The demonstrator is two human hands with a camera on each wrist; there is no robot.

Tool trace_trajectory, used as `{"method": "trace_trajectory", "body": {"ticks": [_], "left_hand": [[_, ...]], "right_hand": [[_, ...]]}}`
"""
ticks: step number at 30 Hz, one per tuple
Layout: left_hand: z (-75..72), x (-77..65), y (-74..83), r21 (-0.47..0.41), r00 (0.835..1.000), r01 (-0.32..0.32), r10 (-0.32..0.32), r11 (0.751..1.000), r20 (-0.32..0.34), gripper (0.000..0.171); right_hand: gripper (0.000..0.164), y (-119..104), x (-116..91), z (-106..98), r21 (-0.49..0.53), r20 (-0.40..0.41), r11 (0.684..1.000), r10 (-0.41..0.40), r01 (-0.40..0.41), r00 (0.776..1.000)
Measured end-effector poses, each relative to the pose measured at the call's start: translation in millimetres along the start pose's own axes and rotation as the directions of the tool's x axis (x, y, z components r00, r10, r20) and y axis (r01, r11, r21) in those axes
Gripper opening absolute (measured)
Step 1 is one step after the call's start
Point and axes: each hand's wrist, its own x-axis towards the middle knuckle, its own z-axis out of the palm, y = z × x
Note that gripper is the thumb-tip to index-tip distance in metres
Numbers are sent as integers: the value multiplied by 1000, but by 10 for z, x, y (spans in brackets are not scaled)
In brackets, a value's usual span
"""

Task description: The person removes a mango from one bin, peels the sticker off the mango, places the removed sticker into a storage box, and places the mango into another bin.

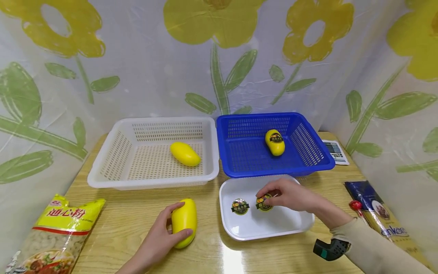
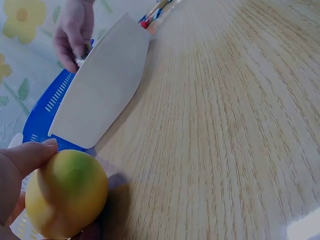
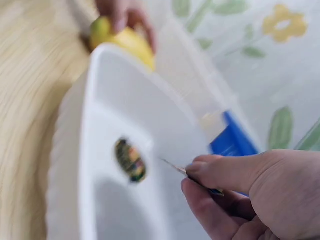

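Note:
On the table before me, my left hand [image 1: 159, 234] grips a yellow mango [image 1: 188, 219], thumb on the near side and fingers round the far end. The left wrist view shows this mango [image 2: 75, 195] end-on, with a greenish tip. Above the white tray [image 1: 253, 230], my right hand [image 1: 287, 194] pinches a round dark fruit sticker [image 1: 262, 204] between thumb and fingers. In the right wrist view the pinched sticker [image 3: 174, 167] appears edge-on. A second, similar sticker [image 1: 240, 206] lies in the tray to its left.
A white basket [image 1: 154, 182] at back left holds a plain mango [image 1: 185, 154]. Beside it, a blue basket [image 1: 239, 156] holds a mango [image 1: 275, 142] bearing a sticker. A pasta bag [image 1: 63, 232] lies left; another packet [image 1: 380, 217] and a red-ended item [image 1: 356, 206] lie right.

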Motion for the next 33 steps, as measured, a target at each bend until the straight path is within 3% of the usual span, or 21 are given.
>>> {"method": "trace_trajectory", "body": {"ticks": [8,21,33], "left_hand": [[-13,-9,-1,1,1000,7,-7,1000,3,76],[-20,-24,21,-26,1000,-8,8,1000,14,75],[-33,-31,23,-25,999,-26,26,999,27,73]], "right_hand": [[19,221,147,90,-63,53,998,-13,16,998],[18,344,274,146,-36,7,998,59,-58,998],[15,441,339,201,-40,-13,996,74,-75,997]]}}
